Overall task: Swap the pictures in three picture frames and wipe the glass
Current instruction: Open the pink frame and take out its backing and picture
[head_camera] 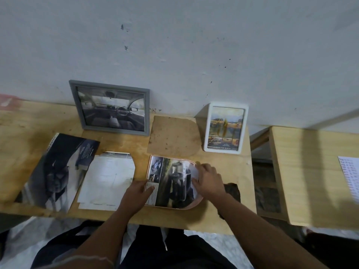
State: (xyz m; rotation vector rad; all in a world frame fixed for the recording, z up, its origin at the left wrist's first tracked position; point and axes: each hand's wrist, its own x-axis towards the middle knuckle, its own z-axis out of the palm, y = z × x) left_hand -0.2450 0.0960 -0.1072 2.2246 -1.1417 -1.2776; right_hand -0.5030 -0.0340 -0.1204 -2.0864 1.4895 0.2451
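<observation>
A pinkish frame point(191, 205) with a rounded right side lies flat near the table's front edge, and a car picture point(172, 181) lies on it. My left hand point(137, 195) presses the picture's left edge with straight fingers. My right hand point(208, 180) rests on the picture's right edge, where the paper curls up white. A grey frame point(109, 107) with a car-interior picture leans on the wall at the back left. A white frame point(225, 127) with a yellow car picture leans at the back right. A brown backing board point(172, 135) lies between them.
An open car magazine point(58, 171) lies at the left, with cut white pages point(107, 181) beside it. A dark cloth point(231, 193) lies at the table's right edge under my right forearm. A second wooden table point(310, 171) with a printed sheet point(349, 175) stands to the right.
</observation>
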